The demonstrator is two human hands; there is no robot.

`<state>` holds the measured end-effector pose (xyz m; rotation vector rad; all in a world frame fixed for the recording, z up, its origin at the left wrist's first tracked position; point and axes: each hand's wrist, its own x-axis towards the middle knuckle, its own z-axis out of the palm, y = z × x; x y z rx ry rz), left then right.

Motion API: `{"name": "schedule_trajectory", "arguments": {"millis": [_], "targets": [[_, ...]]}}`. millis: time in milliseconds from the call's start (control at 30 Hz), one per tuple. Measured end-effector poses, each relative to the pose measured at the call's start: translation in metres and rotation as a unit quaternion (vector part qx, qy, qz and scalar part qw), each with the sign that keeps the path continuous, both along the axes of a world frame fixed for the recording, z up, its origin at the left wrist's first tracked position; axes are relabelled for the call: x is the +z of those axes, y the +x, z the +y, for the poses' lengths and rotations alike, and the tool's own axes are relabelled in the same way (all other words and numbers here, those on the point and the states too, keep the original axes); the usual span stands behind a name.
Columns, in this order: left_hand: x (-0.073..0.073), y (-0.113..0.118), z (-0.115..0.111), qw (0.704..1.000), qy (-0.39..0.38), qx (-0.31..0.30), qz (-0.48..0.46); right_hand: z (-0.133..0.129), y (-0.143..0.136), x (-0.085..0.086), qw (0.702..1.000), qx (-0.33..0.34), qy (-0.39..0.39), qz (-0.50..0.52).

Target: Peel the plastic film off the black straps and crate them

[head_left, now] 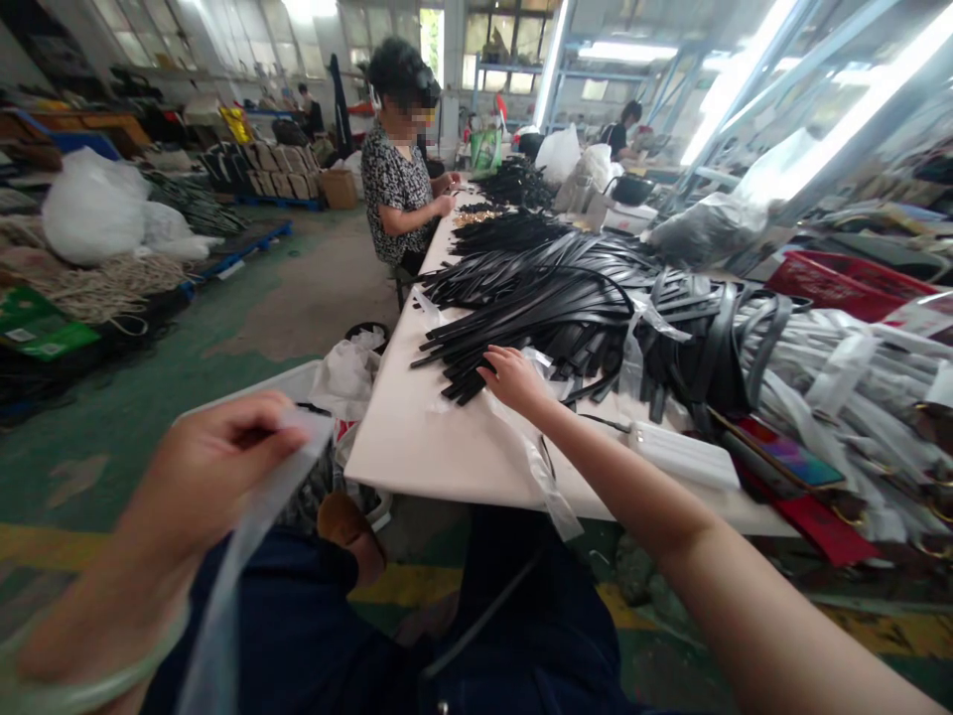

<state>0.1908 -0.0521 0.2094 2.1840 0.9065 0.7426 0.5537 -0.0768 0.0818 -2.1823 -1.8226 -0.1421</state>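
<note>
My left hand (223, 462), at the lower left over my lap, pinches a clear plastic strip (236, 566) that hangs down from the fingers. My right hand (513, 379) reaches over the white table (439, 452). Its fingers are somewhat spread and rest at the near ends of a bundle of black straps (521, 318); nothing is seen gripped in them. Another clear plastic strip (532, 462) lies under the right wrist and hangs off the table's front edge.
A white power bank (685, 455) and a phone (789, 452) lie at the right, near wrapped straps (856, 397) and a red basket (849, 283). A person (398, 179) sits at the table's far left side. Beside the table's left edge stands a bin with plastic (346, 377).
</note>
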Motion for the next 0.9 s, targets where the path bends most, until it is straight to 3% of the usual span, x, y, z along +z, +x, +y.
{"name": "schedule_trajectory", "arguments": {"millis": [100,233,367,533,633,733,833,900], "targets": [[-0.009,0.043,0.013,0.997,-0.064,-0.041,-0.005,0.021,0.003,0.012,1.000,-0.027,-0.004,0.003],[-0.054,0.091,0.023,0.987,-0.153,-0.056,0.006,0.059,0.009,0.013,1.000,-0.016,-0.013,-0.011],[-0.082,0.099,0.039,0.979,-0.203,-0.030,-0.010,0.090,0.008,0.007,0.998,0.035,-0.047,-0.023],[-0.084,0.091,0.060,0.976,-0.201,-0.024,-0.080,0.106,0.001,0.006,0.994,0.073,-0.077,-0.034],[-0.084,0.083,0.066,0.978,-0.178,-0.049,-0.094,0.104,-0.004,0.011,0.994,0.068,-0.072,-0.040],[-0.086,0.074,0.068,0.983,-0.157,-0.031,-0.096,0.087,-0.018,0.024,0.996,0.051,-0.056,-0.045],[-0.089,0.069,0.066,0.978,-0.173,-0.018,-0.113,0.051,-0.042,0.048,0.999,0.045,0.005,-0.015],[-0.090,0.067,0.064,0.974,-0.188,-0.027,-0.127,0.021,-0.059,0.065,0.995,0.075,0.056,0.027]]}}
